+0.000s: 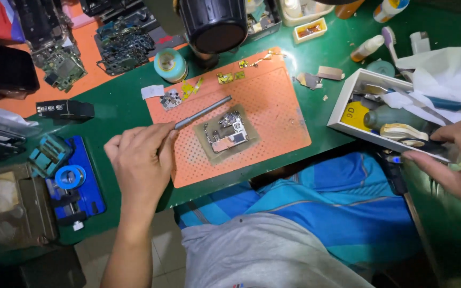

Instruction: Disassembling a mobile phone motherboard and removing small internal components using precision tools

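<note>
Both hands over the green bench

Left hand (141, 162) grips a grey metal tool (203, 112) above the orange mat (273, 106); right hand (457, 160), cut off at the bench's right edge, pinches a half-hidden dark tool (420, 143) at the white tray (342, 101).

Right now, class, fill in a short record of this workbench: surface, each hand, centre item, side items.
Surface: green table with an orange mat
Left hand: holds a grey metal tool
Right hand: fingers at the edge of a white tray
Centre item: circuit board on the mat
Side items: tape roll, blue holder
</note>
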